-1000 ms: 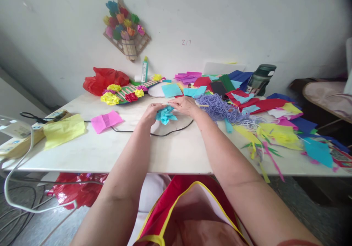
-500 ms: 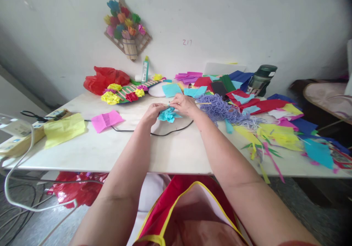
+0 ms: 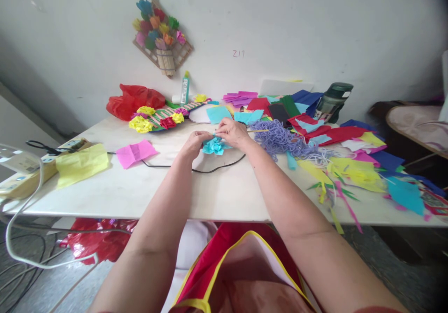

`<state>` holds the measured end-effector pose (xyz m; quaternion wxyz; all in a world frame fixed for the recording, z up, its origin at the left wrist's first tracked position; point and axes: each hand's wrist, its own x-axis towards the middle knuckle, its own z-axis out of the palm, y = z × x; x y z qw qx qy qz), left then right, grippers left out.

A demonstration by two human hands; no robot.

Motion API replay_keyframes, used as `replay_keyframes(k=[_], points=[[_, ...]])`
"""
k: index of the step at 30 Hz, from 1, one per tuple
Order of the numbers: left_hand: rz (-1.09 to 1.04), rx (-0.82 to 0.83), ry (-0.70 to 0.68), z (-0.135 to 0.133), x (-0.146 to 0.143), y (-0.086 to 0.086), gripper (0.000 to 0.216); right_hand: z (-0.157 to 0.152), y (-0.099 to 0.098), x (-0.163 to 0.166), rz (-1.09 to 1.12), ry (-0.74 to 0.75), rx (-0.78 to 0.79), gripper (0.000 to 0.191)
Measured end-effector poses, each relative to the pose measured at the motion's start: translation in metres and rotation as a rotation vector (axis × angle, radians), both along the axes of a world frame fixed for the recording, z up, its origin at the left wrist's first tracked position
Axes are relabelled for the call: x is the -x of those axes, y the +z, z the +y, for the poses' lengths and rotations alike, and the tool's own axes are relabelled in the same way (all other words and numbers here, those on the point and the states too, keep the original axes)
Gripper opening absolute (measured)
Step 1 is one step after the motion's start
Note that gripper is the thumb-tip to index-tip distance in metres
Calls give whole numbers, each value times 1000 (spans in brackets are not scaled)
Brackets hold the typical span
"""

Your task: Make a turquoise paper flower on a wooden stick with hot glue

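A crumpled light blue paper flower [image 3: 213,146] sits between both hands above the white table [image 3: 217,191]. My left hand [image 3: 195,141] pinches its left side with closed fingers. My right hand [image 3: 233,132] pinches its top right, fingers pressed together, and a thin wooden stick [image 3: 259,131] pokes out to the right of that hand. A black cable [image 3: 210,168] curves on the table just below the flower.
A heap of purple yarn [image 3: 280,138] and many coloured paper scraps [image 3: 353,168] cover the right half. Pink paper [image 3: 136,153] and yellow paper [image 3: 81,164] lie left, near a power strip [image 3: 24,182]. Glue bottle [image 3: 184,88], red bag [image 3: 135,100], flower board [image 3: 164,114] stand behind.
Both hands lifted the blue flower slightly and shifted it a little farther from me; the right hand's fingers moved up on it. Little else changed.
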<state>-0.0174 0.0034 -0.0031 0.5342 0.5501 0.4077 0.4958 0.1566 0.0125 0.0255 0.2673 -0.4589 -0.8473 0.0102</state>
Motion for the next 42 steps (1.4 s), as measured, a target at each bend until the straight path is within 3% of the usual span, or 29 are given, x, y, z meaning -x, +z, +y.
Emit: replay_keyframes(k=[25, 42], points=[[47, -26, 60, 5, 1, -4, 14, 1, -1, 6, 181, -44, 97, 8], [74, -122, 56, 1, -1, 1, 28, 15, -10, 5, 340, 18, 117, 4]])
